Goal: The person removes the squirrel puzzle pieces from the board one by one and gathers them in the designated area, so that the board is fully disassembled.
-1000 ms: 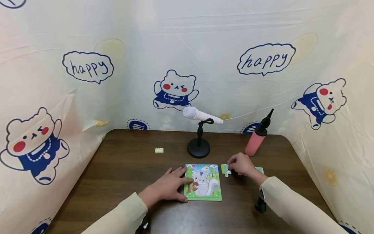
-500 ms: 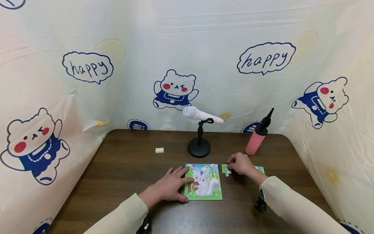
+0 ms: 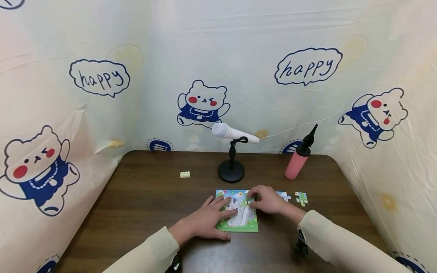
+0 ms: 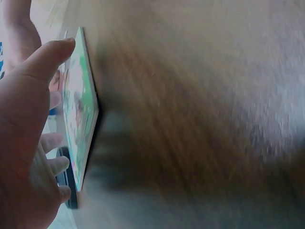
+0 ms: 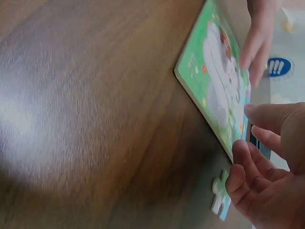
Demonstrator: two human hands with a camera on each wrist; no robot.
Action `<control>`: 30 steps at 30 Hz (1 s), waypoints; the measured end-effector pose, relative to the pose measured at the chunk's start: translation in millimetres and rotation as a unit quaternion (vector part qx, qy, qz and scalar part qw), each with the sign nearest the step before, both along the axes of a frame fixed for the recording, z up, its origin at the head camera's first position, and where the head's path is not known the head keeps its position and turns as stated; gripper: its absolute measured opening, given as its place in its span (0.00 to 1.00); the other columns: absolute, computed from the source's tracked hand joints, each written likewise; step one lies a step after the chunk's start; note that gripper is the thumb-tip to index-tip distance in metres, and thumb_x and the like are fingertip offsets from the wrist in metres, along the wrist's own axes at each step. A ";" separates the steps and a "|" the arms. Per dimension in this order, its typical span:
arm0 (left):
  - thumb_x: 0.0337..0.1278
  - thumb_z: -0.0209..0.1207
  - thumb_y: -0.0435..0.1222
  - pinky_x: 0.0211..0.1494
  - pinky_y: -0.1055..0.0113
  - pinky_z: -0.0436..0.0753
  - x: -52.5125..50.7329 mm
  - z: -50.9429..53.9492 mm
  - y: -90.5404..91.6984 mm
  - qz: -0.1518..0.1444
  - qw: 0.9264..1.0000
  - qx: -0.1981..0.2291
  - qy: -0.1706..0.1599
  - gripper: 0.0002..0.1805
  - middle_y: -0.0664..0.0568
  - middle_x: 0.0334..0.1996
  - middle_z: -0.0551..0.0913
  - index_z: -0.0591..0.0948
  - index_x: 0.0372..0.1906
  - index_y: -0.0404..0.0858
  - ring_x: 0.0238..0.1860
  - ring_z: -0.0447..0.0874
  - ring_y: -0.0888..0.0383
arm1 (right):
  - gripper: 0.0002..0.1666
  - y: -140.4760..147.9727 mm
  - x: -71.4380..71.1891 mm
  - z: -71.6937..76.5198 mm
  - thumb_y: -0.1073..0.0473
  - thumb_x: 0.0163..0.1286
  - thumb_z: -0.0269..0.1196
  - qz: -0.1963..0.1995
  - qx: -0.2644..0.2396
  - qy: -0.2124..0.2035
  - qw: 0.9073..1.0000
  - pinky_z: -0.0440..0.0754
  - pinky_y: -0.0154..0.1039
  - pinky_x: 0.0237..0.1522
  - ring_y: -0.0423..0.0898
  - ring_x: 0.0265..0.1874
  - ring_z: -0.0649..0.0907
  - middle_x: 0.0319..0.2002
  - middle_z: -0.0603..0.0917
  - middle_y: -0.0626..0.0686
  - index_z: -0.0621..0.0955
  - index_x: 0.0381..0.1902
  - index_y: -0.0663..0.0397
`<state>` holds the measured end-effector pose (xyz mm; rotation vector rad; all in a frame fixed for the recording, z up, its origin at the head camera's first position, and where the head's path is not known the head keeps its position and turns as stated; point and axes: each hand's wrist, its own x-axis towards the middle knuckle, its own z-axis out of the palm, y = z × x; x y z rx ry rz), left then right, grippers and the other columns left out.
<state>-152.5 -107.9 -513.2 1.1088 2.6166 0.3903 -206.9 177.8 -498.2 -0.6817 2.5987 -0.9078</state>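
Observation:
A square picture puzzle board (image 3: 244,228) with a white squirrel lies flat. My left hand (image 3: 205,221) spreads over its left part, fingers over the picture and thumb near the lower edge. At the upper right edge is my right hand (image 3: 269,201), its thumb and index tips apart. The right wrist view shows that hand (image 5: 274,167) with loosely bent fingers beside the board (image 5: 209,102) and no piece seen between them. Loose pieces (image 3: 301,198) lie right of the board, one partly behind the right hand; a green piece (image 5: 220,195) shows below its fingers in the right wrist view.
Behind the board stands a white microphone (image 3: 235,133) on a black round base (image 3: 231,171). A pink pump (image 3: 296,165) with a black nozzle is at the back right. A small cream block (image 3: 185,174) lies at the back left. A printed cloth hangs behind the table.
My right hand has moved left from a loose piece to the board's right edge, uncovering pieces on the right. My left hand has slid slightly right over the picture.

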 end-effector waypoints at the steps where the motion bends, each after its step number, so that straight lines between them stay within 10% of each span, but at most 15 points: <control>1: 0.60 0.58 0.69 0.78 0.33 0.51 0.4 -0.6 2.0 -0.006 1.000 0.002 0.002 0.43 0.47 0.83 0.53 0.64 0.79 0.63 0.82 0.49 0.41 | 0.15 -3.0 0.8 -0.1 0.60 0.65 0.73 0.007 0.002 0.005 1.000 0.80 0.43 0.43 0.47 0.40 0.81 0.44 0.86 0.52 0.87 0.49 0.55; 12: 0.60 0.54 0.72 0.75 0.28 0.50 7.0 -7.6 14.2 -0.038 0.999 -0.013 -0.004 0.42 0.47 0.84 0.49 0.62 0.78 0.69 0.82 0.44 0.35 | 0.17 -19.3 3.7 3.6 0.60 0.61 0.76 0.016 0.032 -0.008 0.999 0.81 0.54 0.51 0.50 0.45 0.82 0.43 0.86 0.52 0.87 0.48 0.55; 30: 0.60 0.52 0.74 0.73 0.28 0.56 11.5 -14.8 19.4 -0.020 0.998 -0.043 0.042 0.42 0.47 0.83 0.52 0.61 0.78 0.71 0.82 0.48 0.36 | 0.17 -19.2 3.5 0.8 0.61 0.61 0.76 0.009 0.033 -0.040 0.999 0.73 0.38 0.33 0.42 0.28 0.76 0.30 0.81 0.50 0.86 0.47 0.55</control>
